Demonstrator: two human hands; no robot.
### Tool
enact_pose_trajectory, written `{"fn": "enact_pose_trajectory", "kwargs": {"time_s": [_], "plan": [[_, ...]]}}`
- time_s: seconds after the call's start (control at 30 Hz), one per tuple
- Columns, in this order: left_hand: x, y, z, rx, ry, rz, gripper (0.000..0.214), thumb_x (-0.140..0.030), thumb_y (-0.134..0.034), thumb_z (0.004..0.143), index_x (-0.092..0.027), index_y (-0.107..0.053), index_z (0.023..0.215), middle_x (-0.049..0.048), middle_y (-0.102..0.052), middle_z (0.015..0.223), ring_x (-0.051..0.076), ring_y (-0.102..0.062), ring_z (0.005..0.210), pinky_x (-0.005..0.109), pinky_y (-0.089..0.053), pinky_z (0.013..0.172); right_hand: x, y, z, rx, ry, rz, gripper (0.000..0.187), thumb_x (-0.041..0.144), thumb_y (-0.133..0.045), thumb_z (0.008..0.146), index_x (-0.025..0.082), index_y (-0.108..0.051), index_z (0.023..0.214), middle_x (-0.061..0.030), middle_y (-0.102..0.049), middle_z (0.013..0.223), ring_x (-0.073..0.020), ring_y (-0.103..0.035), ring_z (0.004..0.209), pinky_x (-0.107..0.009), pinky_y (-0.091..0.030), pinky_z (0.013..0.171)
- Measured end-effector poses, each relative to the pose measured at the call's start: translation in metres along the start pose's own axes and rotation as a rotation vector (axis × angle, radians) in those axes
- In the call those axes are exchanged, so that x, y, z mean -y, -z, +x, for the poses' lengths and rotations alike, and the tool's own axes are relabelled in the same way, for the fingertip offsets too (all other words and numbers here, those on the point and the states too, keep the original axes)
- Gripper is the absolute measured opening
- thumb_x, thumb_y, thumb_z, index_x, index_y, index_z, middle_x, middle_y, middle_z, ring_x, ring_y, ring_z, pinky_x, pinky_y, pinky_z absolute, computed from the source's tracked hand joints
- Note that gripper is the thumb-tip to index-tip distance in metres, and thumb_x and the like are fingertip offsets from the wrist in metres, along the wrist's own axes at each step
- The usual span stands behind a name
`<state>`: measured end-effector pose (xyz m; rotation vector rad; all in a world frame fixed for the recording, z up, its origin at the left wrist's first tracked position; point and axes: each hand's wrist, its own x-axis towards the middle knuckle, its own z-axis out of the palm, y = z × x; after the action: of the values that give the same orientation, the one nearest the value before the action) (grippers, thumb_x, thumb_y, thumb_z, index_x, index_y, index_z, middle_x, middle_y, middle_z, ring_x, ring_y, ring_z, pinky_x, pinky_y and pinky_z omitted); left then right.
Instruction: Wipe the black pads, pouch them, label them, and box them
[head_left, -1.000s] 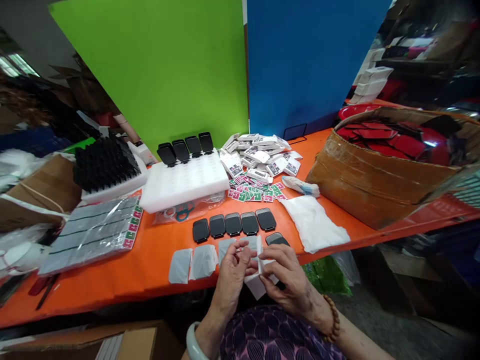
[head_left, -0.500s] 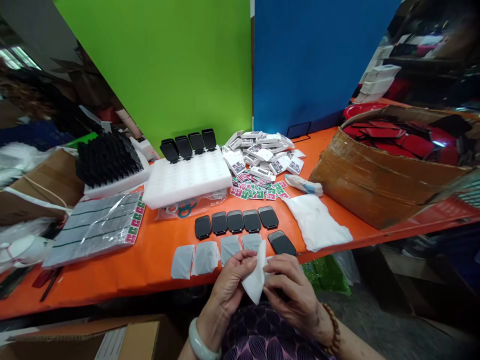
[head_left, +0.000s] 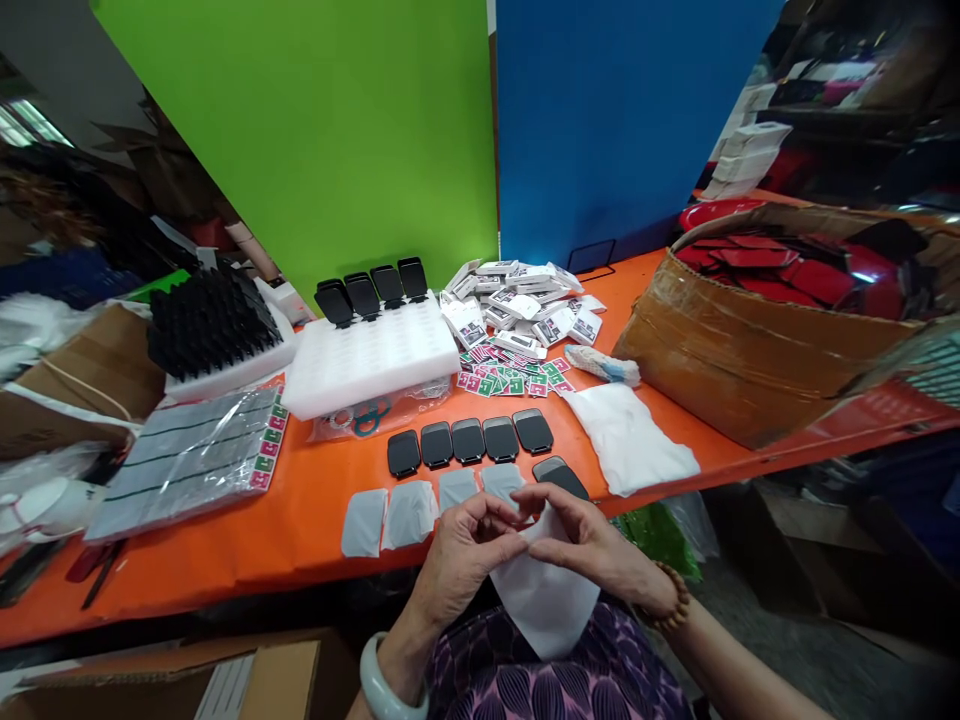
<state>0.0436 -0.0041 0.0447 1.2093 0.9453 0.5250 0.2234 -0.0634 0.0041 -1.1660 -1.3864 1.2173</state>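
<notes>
The left hand [head_left: 465, 545] and right hand [head_left: 592, 545], fingers curled, pinch the top edge of a white sheet [head_left: 547, 605], which hangs over the lap just below the table [head_left: 300, 520] edge. Half a second ago it stood narrow and upright between them; now it hangs opened out.

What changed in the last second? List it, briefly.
The white sheet between the left hand and right hand went from a small upright piece to a wide one hanging over the lap; both hands still pinch its top. The black pads and pouches lie as before.
</notes>
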Motion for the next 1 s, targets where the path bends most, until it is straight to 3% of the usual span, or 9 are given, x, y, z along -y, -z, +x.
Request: {"fn": "enact_pose_trajectory", "kwargs": {"time_s": [0.07, 0.13, 0.3, 0.47, 0.57, 0.7, 0.8, 0.93, 1.0], "plan": [[-0.001, 0.002, 0.0, -0.021, 0.012, 0.013, 0.022, -0.028, -0.079, 0.065, -0.017, -0.067, 0.079, -0.0006, -0.063, 0.063, 0.011, -0.053, 0.06, 0.023, -0.039, 0.06, -0.002, -0.001, 0.002, -0.015, -0.071, 0.119, 0.028, 0.045, -0.066, 0.082, 0.02, -0.062, 0.093, -0.0013, -0.061, 0.085, -0.0152, -0.058, 0.079, -0.027, -0.049, 0.071], [0.001, 0.005, 0.002, -0.053, 0.02, 0.051, 0.02, -0.029, -0.079, 0.064, -0.016, -0.067, 0.074, -0.0006, -0.061, 0.06, 0.011, -0.05, 0.058, 0.023, -0.037, 0.058, -0.003, -0.003, 0.002, -0.055, -0.101, 0.171, 0.028, 0.046, -0.063, 0.084, 0.018, -0.061, 0.082, 0.0009, -0.055, 0.075, -0.0119, -0.052, 0.067, -0.023, -0.044, 0.061], [0.007, 0.007, 0.007, -0.102, -0.025, 0.178, 0.026, -0.038, -0.072, 0.072, -0.015, -0.063, 0.062, -0.0024, -0.051, 0.054, 0.01, -0.04, 0.054, 0.024, -0.03, 0.053, -0.006, -0.009, -0.003, -0.098, -0.056, 0.03, 0.036, 0.047, -0.054, 0.09, 0.017, -0.056, 0.07, 0.002, -0.047, 0.066, -0.0108, -0.042, 0.062, -0.022, -0.035, 0.055], [0.009, 0.002, 0.011, -0.065, -0.049, 0.16, 0.037, -0.049, -0.066, 0.075, -0.016, -0.055, 0.061, -0.0045, -0.043, 0.056, 0.01, -0.036, 0.056, 0.024, -0.027, 0.053, -0.008, -0.015, -0.005, -0.156, -0.046, 0.054, 0.028, 0.045, -0.06, 0.086, 0.018, -0.06, 0.081, 0.0014, -0.05, 0.073, -0.0108, -0.041, 0.063, -0.023, -0.034, 0.056], [0.011, -0.002, 0.014, -0.074, -0.061, 0.101, 0.041, -0.052, -0.066, 0.076, -0.016, -0.053, 0.061, -0.0043, -0.043, 0.058, 0.01, -0.036, 0.058, 0.024, -0.028, 0.055, -0.01, -0.02, -0.006, -0.147, -0.089, 0.121, 0.032, 0.046, -0.056, 0.089, 0.018, -0.054, 0.074, 0.0034, -0.042, 0.066, -0.0098, -0.036, 0.059, -0.022, -0.029, 0.052], [0.015, -0.011, 0.017, -0.067, -0.011, -0.089, 0.042, -0.056, -0.062, 0.078, -0.015, -0.058, 0.069, -0.0033, -0.049, 0.062, 0.009, -0.039, 0.057, 0.023, -0.03, 0.055, -0.016, -0.026, -0.008, -0.182, -0.032, 0.002, 0.041, 0.047, -0.047, 0.092, 0.018, -0.045, 0.063, 0.0033, -0.037, 0.062, -0.0102, -0.033, 0.058, -0.024, -0.027, 0.053], [0.016, -0.013, 0.016, -0.025, 0.057, -0.242, 0.046, -0.059, -0.06, 0.078, -0.016, -0.052, 0.064, -0.0045, -0.048, 0.056, 0.006, -0.033, 0.046, 0.022, -0.025, 0.047, -0.022, -0.024, -0.012, -0.237, -0.073, -0.034, 0.043, 0.047, -0.043, 0.094, 0.018, -0.045, 0.063, 0.0028, -0.037, 0.062, -0.0105, -0.033, 0.058, -0.024, -0.028, 0.053], [0.015, -0.008, 0.014, 0.05, 0.097, -0.231, 0.045, -0.061, -0.055, 0.081, -0.017, -0.051, 0.071, -0.0048, -0.05, 0.055, 0.004, -0.031, 0.038, 0.022, -0.019, 0.042, -0.024, -0.016, -0.017, -0.322, -0.109, -0.062, 0.045, 0.05, -0.043, 0.093, 0.019, -0.043, 0.061, 0.0032, -0.034, 0.06, -0.0104, -0.032, 0.056, -0.023, -0.028, 0.05], [0.014, -0.006, 0.014, 0.09, 0.123, -0.209, 0.044, -0.061, -0.062, 0.076, -0.018, -0.055, 0.079, -0.0056, -0.048, 0.057, 0.005, -0.036, 0.042, 0.02, -0.022, 0.044, -0.021, -0.013, -0.018, -0.327, -0.076, -0.108, 0.047, 0.051, -0.043, 0.093, 0.019, -0.042, 0.059, 0.0032, -0.034, 0.059, -0.0105, -0.033, 0.055, -0.023, -0.028, 0.05]]}}
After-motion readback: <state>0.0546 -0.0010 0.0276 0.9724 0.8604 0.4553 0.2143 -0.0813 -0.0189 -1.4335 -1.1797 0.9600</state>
